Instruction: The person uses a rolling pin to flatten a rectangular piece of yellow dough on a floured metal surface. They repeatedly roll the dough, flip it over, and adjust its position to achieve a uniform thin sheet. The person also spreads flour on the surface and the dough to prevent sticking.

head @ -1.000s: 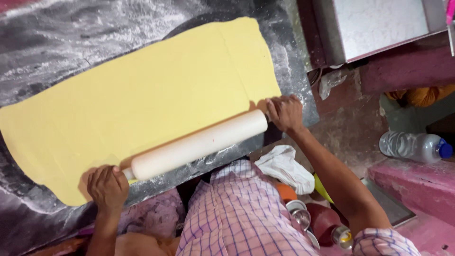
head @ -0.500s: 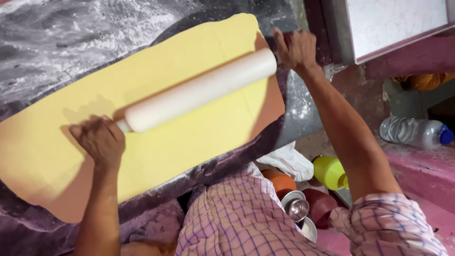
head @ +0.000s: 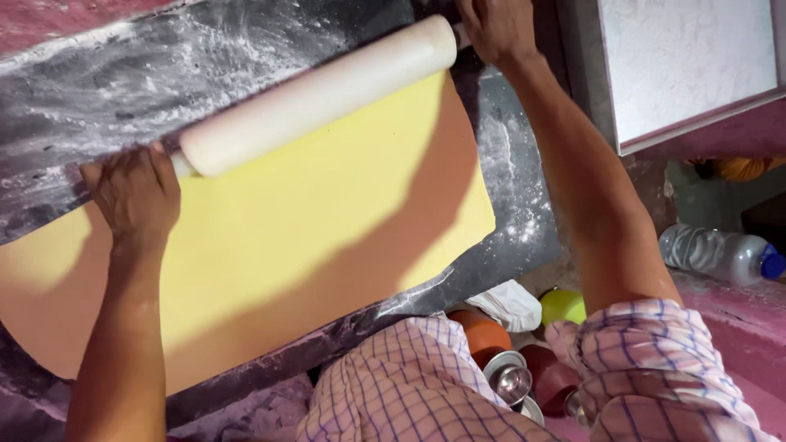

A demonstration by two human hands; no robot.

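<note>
Two hands clamped on white rolling pin [head: 315, 94] ends, left hand [head: 131, 192], right hand [head: 495, 29], probably over yellow dough sheet's [head: 311, 237] far edge

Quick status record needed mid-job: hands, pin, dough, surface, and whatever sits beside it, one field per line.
left hand: grips the near-left end of the rolling pin
right hand: grips the far-right end
rolling pin: white, lying at the far edge of the dough
dough sheet: yellow, flat, wide
work surface: dark, dusted with flour
beside it: clear plastic bottle with blue cap, white cloth, coloured cups
</note>
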